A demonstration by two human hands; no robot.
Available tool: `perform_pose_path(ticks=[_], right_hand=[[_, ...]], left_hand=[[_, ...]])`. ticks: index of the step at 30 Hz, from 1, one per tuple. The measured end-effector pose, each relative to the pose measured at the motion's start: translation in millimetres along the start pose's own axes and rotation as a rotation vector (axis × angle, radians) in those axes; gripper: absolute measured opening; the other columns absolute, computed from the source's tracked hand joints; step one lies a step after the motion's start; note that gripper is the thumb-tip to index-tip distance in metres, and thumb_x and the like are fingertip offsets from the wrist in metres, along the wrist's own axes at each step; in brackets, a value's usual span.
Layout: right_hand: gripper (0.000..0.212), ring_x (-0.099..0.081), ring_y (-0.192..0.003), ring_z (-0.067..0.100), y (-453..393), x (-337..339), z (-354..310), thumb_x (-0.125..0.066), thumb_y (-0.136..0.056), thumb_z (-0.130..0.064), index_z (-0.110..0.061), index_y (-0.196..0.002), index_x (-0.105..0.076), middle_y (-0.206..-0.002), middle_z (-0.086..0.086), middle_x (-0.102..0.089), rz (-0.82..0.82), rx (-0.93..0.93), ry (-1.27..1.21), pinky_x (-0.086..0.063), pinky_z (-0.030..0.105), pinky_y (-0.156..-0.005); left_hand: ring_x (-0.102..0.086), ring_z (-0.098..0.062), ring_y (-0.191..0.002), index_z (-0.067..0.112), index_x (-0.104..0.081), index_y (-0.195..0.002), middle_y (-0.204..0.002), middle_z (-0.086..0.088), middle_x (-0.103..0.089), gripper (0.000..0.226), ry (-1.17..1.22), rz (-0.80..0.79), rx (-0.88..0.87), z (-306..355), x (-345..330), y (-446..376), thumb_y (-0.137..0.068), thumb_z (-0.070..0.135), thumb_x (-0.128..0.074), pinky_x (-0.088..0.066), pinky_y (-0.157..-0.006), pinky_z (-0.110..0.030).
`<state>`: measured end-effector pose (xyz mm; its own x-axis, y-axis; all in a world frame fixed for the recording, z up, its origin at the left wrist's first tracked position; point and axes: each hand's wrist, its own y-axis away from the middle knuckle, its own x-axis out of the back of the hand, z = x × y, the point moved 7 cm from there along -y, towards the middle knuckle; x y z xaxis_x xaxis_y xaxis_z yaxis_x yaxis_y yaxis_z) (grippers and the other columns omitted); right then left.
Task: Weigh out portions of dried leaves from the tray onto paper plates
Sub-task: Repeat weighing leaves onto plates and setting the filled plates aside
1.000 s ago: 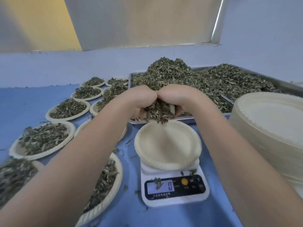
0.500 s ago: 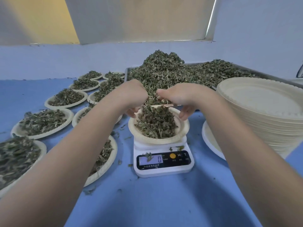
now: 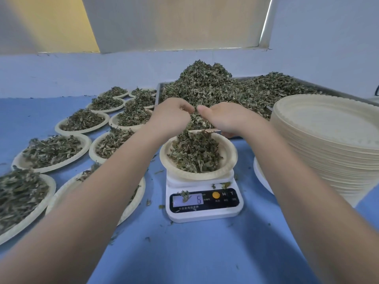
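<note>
leaves [image 3: 194, 152] heaped on plate [image 3: 229, 158] (atop scale [image 3: 205, 210]), below left hand [image 3: 172, 115] and right hand [image 3: 223, 119]; fingers curled downward, grip unclear.

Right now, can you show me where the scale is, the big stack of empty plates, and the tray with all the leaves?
scale [image 3: 205, 210], head view, on its white front edge.
stack of empty plates [image 3: 328, 119], head view, on the top plate.
tray [image 3: 336, 93], head view, on its metal right rim.

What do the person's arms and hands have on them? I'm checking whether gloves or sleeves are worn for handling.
Nothing shows: the left hand and right hand are bare, without gloves, rings or watch. Both forearms are bare as far as the frame's edge; no sleeve is in view.
</note>
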<state>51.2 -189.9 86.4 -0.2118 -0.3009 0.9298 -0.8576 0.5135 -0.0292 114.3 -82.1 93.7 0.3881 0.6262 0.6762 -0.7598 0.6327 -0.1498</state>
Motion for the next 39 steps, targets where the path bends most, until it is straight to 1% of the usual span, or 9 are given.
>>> perform_pose_path(ticks=[6,10,13,16,20,25,28,33,39], right_hand=[[0.056,-0.05,-0.056,0.015,-24.8,-2.1,-9.7,-0.024,-0.1,-0.05,-0.008,-0.086,-0.057,-0.065,0.002,-0.052,-0.008,0.016,-0.031,-0.044,0.029,-0.056],[0.047,-0.047,-0.052,0.014,-54.1,-4.6,-15.8,-0.033,-0.102,-0.037,-0.009,-0.068,-0.049,-0.063,0.003,-0.051,-0.025,-0.002,0.01,-0.04,0.026,-0.049],[0.035,-0.049,-0.059,0.015,-76.4,-4.9,-14.5,-0.038,-0.101,-0.028,-0.003,-0.083,-0.056,-0.081,0.007,-0.055,-0.044,-0.043,0.027,-0.043,0.027,-0.054],[0.038,-0.058,-0.09,0.024,-96.8,-7.9,-8.8,-0.037,-0.101,-0.021,0.0,-0.13,-0.048,-0.123,0.018,-0.053,-0.079,-0.111,0.035,-0.049,0.035,-0.077],[0.047,-0.043,-0.13,0.028,-122.7,-16.9,0.5,-0.032,-0.103,-0.019,-0.003,-0.147,-0.027,-0.151,0.015,-0.032,-0.226,-0.174,0.092,-0.041,0.037,-0.1],[0.054,-0.038,-0.134,0.03,-156.9,-36.8,8.0,-0.041,-0.101,-0.029,-0.005,-0.147,-0.027,-0.153,0.014,-0.028,-0.351,-0.161,0.222,-0.035,0.041,-0.104],[0.054,-0.039,-0.132,0.03,-168.0,-59.8,12.4,-0.04,-0.1,-0.03,-0.005,-0.147,-0.027,-0.151,0.015,-0.032,-0.411,-0.155,0.217,-0.038,0.038,-0.101],[0.034,-0.065,-0.075,0.022,-175.1,-78.4,1.9,-0.045,-0.098,-0.032,-0.004,-0.117,-0.051,-0.103,0.014,-0.06,-0.529,-0.195,-0.067,-0.057,0.029,-0.064],[0.077,-0.062,-0.1,0.034,-166.1,-61.6,-1.0,-0.064,-0.087,-0.045,-0.015,-0.146,-0.025,-0.133,0.021,-0.045,-0.57,-0.205,0.055,-0.055,0.038,-0.078]], left_hand=[[-0.058,-0.024,-0.071,0.033,-0.059,-0.099,-0.106,-0.005,-0.069,0.046,-0.081,0.005,-0.042,-0.6,-6.2,-24.3,-0.081,-0.004,-0.038,-0.054,-0.08,-0.047],[-0.053,-0.021,-0.063,0.03,-0.06,-0.095,-0.096,-0.003,-0.069,0.041,-0.124,-0.023,-0.043,-7.9,-9.7,-50.9,-0.081,-0.002,-0.04,-0.046,-0.063,-0.034],[-0.045,-0.016,-0.052,0.023,-0.065,-0.11,-0.079,0.003,-0.063,0.043,-0.169,-0.047,-0.039,-17.1,-12.6,-74.2,-0.084,-0.001,-0.04,-0.038,-0.053,-0.024],[-0.044,-0.009,-0.058,0.015,-0.061,-0.12,-0.113,-0.002,-0.061,0.042,-0.266,-0.066,-0.011,-33.5,-12.9,-100.7,-0.088,-0.001,-0.039,-0.037,-0.048,-0.021],[-0.045,-0.014,-0.067,0.011,-0.052,-0.116,-0.089,-0.003,-0.046,0.03,-0.321,-0.132,0.132,-64.4,-19.4,-135.3,-0.092,-0.001,-0.039,-0.048,-0.062,-0.028],[-0.06,-0.038,-0.102,-0.002,-0.03,-0.142,-0.139,-0.026,-0.039,0.047,-0.222,-0.219,0.251,-84.3,-38.3,-158.2,-0.095,-0.003,-0.033,-0.055,-0.085,-0.047],[-0.063,-0.034,-0.095,-0.004,-0.027,-0.141,-0.137,-0.024,-0.042,0.046,-0.214,-0.231,0.276,-91.9,-47.6,-166.6,-0.096,-0.002,-0.037,-0.056,-0.082,-0.043],[-0.062,-0.027,-0.067,-0.005,-0.051,-0.119,-0.11,-0.022,-0.058,0.027,-0.179,-0.403,0.304,-87.6,-55.9,-162.7,-0.096,0.001,-0.038,-0.057,-0.053,-0.029],[-0.069,-0.037,-0.077,-0.008,-0.031,-0.138,-0.135,-0.032,-0.035,0.042,-0.311,-0.394,0.364,-76.9,-30.3,-157.1,-0.097,0.0,-0.033,-0.058,-0.056,-0.044]])
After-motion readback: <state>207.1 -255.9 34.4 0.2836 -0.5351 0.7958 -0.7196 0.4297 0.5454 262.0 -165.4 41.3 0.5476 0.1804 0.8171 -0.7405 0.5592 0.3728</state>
